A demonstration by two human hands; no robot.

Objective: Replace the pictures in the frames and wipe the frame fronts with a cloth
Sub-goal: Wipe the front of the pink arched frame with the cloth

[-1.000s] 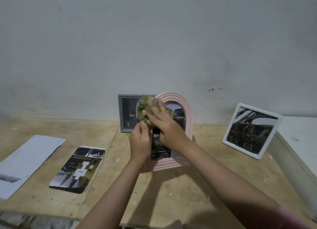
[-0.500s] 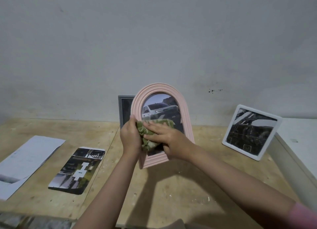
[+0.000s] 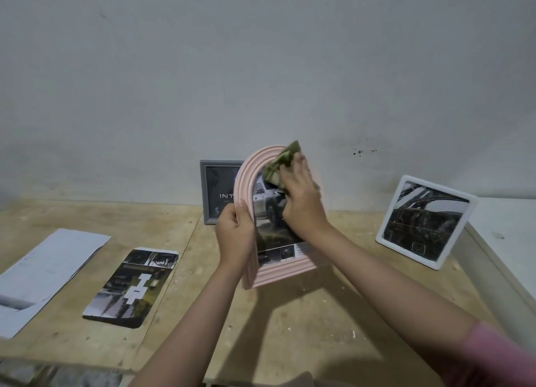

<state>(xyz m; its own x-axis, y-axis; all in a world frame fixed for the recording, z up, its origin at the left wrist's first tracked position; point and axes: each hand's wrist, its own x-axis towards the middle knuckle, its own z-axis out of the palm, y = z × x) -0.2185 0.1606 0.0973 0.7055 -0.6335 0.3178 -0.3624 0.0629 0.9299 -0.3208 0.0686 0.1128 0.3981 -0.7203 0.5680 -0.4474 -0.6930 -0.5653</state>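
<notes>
A pink arched frame [image 3: 280, 273] with a car picture is held upright above the wooden table [image 3: 304, 328]. My left hand [image 3: 235, 235] grips its left edge. My right hand [image 3: 303, 203] holds a crumpled green cloth [image 3: 280, 166] and presses it against the upper right of the frame's front, hiding that part of the arch. A grey frame [image 3: 214, 189] leans on the wall behind, partly hidden. A white frame [image 3: 426, 221] with a dark car picture leans at the right.
A loose dark printed picture [image 3: 133, 288] lies flat on the table left of centre. White paper sheets [image 3: 43, 273] lie at the far left. A white box or ledge [image 3: 510, 241] borders the table's right side. The grey wall stands close behind.
My right hand swept the cloth from the middle of the frame's front up to its upper right. The frame's lower picture area now shows. My left hand keeps its grip on the left edge.
</notes>
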